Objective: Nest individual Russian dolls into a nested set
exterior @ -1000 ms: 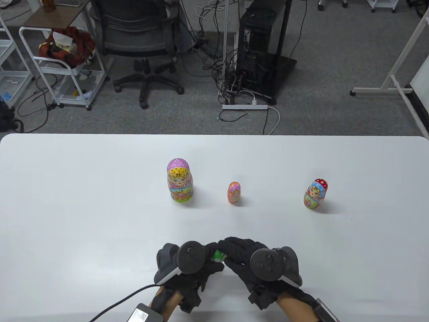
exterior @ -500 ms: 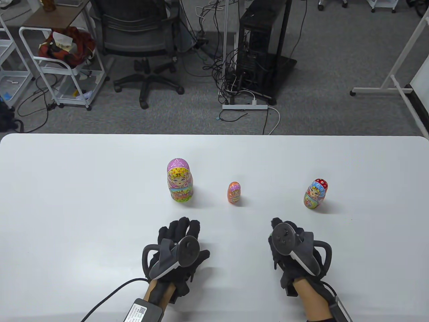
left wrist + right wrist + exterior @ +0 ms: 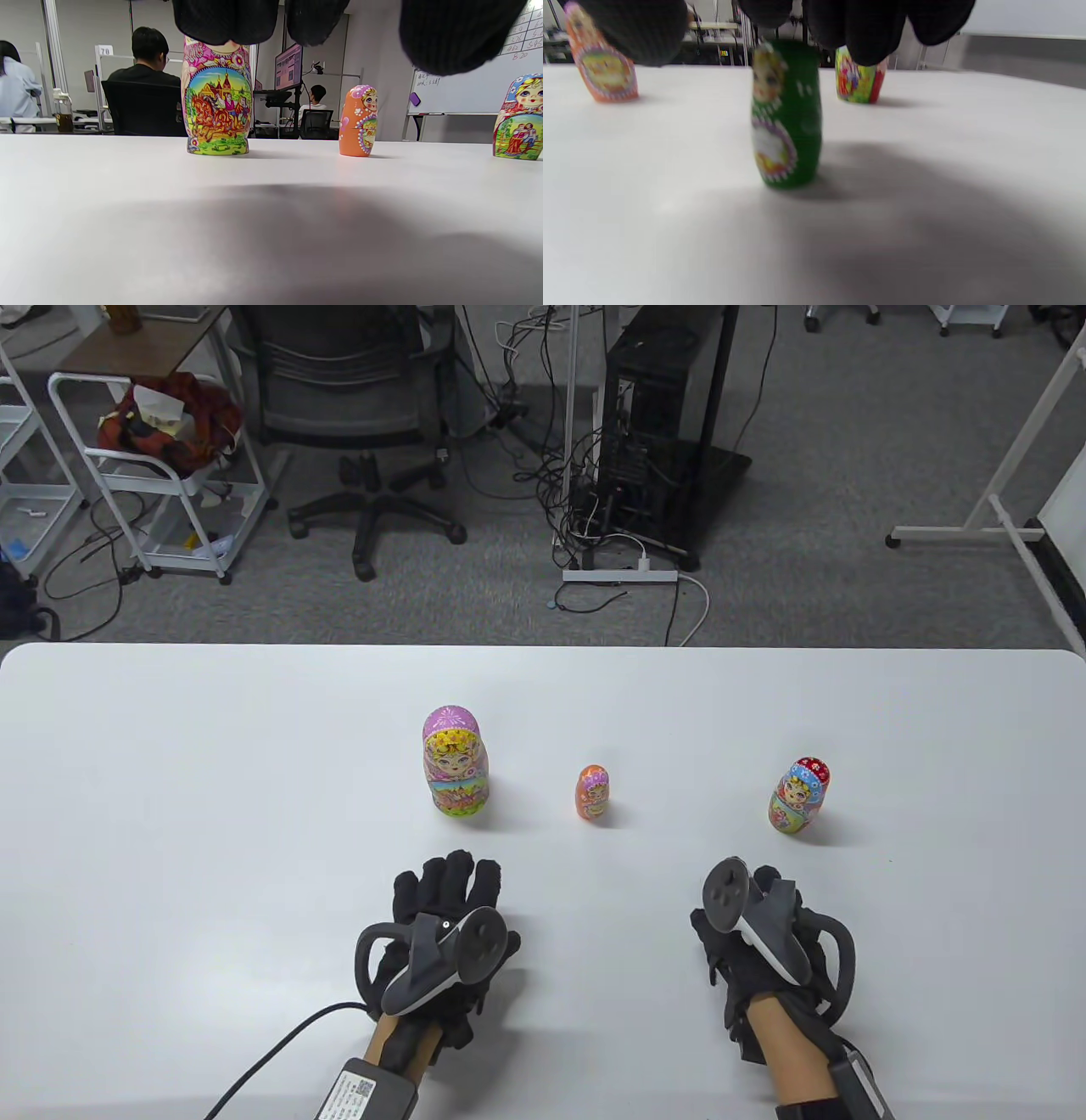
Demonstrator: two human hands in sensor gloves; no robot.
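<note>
Three painted dolls stand in a row on the white table (image 3: 212, 814): a tall purple doll (image 3: 456, 763), a small orange doll (image 3: 594, 793) and a red-and-blue doll (image 3: 799, 796). A small green doll (image 3: 787, 114) stands upright on the table just ahead of my right hand's fingers (image 3: 857, 29). The thumb is apart from it. In the table view it is hidden under my right hand (image 3: 747, 891). My left hand (image 3: 450, 882) lies spread and empty on the table in front of the purple doll (image 3: 217, 110).
The dolls stand well apart from each other, and the orange doll (image 3: 358, 123) is between my hands' lines of reach. Beyond the table's far edge are an office chair (image 3: 356, 407), a cart (image 3: 161, 475) and cables on the floor.
One second ago both hands were together at the front middle around the green doll. They have parted, left hand to the left and right hand to the right. The green doll now stands under my right hand.
</note>
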